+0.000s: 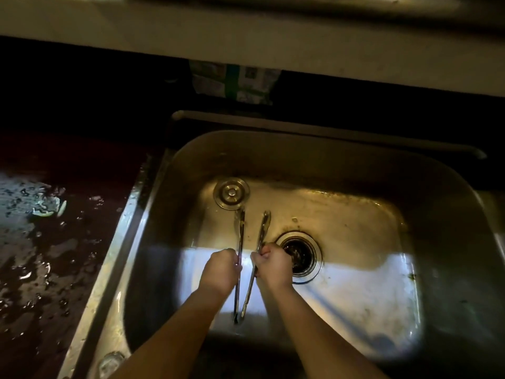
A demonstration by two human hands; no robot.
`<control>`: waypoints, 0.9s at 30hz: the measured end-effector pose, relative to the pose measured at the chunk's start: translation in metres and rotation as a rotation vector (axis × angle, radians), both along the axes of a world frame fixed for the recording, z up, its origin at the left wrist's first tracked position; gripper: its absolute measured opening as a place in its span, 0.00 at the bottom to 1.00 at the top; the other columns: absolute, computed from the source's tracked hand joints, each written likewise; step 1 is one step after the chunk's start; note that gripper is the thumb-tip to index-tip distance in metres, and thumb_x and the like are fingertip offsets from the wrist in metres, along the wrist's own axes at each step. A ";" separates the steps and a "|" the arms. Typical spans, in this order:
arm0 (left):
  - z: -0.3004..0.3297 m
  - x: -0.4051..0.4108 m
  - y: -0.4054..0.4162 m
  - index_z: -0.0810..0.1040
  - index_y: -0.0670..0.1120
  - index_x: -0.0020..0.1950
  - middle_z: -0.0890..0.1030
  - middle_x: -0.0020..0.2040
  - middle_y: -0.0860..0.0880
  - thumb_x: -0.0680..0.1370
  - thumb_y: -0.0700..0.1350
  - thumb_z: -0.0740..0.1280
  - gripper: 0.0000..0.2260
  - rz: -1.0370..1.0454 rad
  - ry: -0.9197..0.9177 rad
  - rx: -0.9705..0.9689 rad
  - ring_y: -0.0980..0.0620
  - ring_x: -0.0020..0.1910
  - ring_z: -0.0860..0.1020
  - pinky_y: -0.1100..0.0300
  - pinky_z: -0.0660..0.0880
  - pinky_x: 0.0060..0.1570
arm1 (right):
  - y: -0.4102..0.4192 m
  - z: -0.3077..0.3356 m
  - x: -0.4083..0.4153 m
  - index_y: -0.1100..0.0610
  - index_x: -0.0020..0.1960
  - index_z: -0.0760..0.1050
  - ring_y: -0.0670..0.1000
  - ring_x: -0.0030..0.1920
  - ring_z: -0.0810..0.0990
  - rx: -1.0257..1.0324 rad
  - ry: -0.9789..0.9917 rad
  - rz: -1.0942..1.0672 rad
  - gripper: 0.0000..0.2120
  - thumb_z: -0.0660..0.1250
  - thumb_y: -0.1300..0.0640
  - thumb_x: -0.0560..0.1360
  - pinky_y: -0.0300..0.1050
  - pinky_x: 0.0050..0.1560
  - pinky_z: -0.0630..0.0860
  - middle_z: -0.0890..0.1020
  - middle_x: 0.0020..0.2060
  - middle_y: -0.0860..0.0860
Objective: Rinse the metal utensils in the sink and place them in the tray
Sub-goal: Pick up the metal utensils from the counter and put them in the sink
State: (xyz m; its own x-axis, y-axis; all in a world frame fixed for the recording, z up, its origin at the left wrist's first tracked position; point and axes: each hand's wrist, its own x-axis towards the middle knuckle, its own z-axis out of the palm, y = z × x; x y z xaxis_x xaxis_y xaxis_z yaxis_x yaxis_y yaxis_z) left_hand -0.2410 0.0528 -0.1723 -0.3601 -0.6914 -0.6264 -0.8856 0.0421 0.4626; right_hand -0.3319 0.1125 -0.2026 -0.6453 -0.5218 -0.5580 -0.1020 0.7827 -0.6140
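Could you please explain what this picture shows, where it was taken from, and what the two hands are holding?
There is one picture, from a camera worn on a person's head, looking down into a steel sink. No machine here: two bare hands. The left hand and right hand each grip one arm of a pair of metal tongs, spread apart, tips pointing away. In the basin lie a loose drain stopper and the open drain. The wet countertop sits left. No tray or running water is visible.
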 end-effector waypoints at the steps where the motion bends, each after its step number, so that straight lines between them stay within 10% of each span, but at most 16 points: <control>1: 0.000 0.000 0.000 0.78 0.37 0.47 0.83 0.48 0.37 0.74 0.38 0.64 0.06 -0.012 -0.015 -0.005 0.40 0.47 0.80 0.56 0.74 0.46 | 0.000 -0.002 0.000 0.62 0.40 0.77 0.58 0.38 0.80 0.011 0.015 -0.001 0.08 0.68 0.57 0.71 0.44 0.40 0.74 0.81 0.34 0.58; 11: 0.002 0.003 -0.002 0.76 0.41 0.58 0.81 0.56 0.41 0.76 0.43 0.65 0.12 -0.126 -0.064 -0.005 0.43 0.53 0.80 0.55 0.75 0.55 | 0.004 0.016 0.003 0.62 0.49 0.78 0.59 0.49 0.81 0.143 0.098 0.119 0.11 0.65 0.54 0.74 0.44 0.46 0.75 0.83 0.47 0.61; 19: 0.051 0.000 -0.001 0.68 0.46 0.67 0.72 0.69 0.45 0.77 0.53 0.60 0.21 -0.670 -0.261 0.051 0.46 0.66 0.71 0.52 0.69 0.63 | 0.027 0.080 -0.005 0.59 0.56 0.76 0.59 0.55 0.78 0.356 0.030 0.377 0.13 0.63 0.54 0.74 0.47 0.50 0.74 0.80 0.55 0.59; 27: 0.127 -0.034 0.033 0.76 0.45 0.56 0.80 0.52 0.43 0.77 0.50 0.59 0.14 -0.837 -0.129 -0.161 0.45 0.48 0.78 0.56 0.72 0.42 | 0.075 0.180 -0.026 0.56 0.51 0.79 0.58 0.53 0.78 0.342 0.274 0.224 0.11 0.62 0.53 0.74 0.45 0.45 0.70 0.82 0.52 0.56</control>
